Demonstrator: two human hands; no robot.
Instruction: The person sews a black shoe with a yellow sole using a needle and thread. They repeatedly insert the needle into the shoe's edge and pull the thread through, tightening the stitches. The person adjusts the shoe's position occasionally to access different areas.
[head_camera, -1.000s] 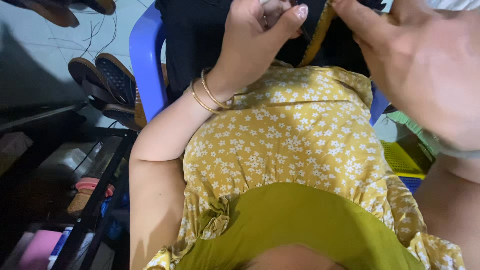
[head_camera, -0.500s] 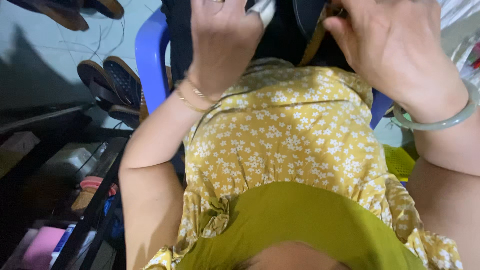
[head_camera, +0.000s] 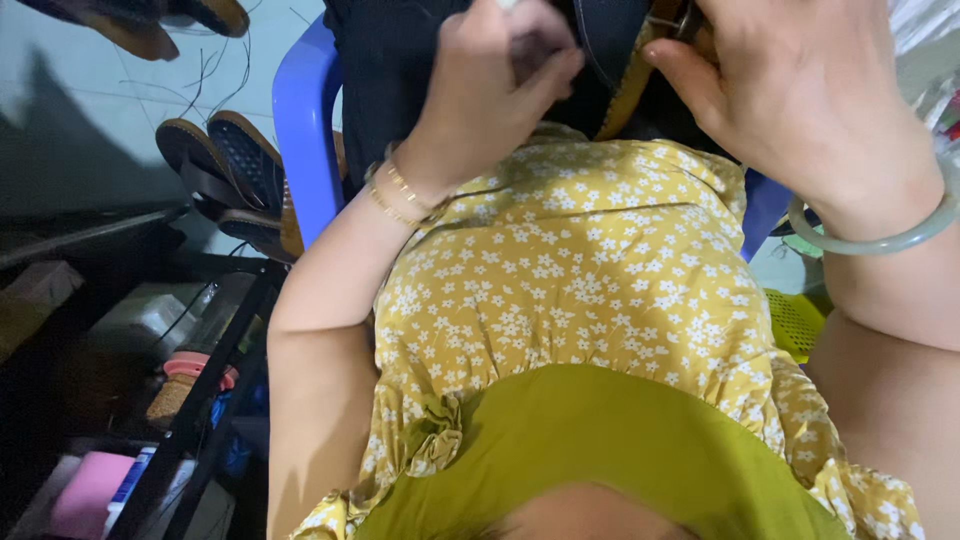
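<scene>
**Both hands working a dark fabric item with a yellow strap, over the blue chair**

Yellow floral dress (head_camera: 580, 290) fills the middle of the view, just below the blue chair (head_camera: 305, 130). The dark fabric item (head_camera: 400, 80) lies on the chair seat, at the top of the frame. A black rack (head_camera: 200, 400) stands below and left of the chair, with sandals (head_camera: 230, 170) on the floor just left of it.

Left hand (head_camera: 490, 90): over the chair, fingers curled tight, pinching a fold of the dark fabric. Right hand (head_camera: 800, 90): right of the chair's middle, fingers bent, thumb against the yellow strap (head_camera: 628, 90). The fingertips are cut off at the frame edge, so I cannot tell if it actually grips.

Step, as a judgement: hold the cloth steady while handling the strap end. Further handling calls for the left pinch staying firm.

Half a second earlier the left hand lay flatter on the fabric; now it is bunched. The right hand has barely shifted.

Green bangle (head_camera: 870, 240) on the right wrist, gold bangles (head_camera: 400, 190) on the left.
</scene>
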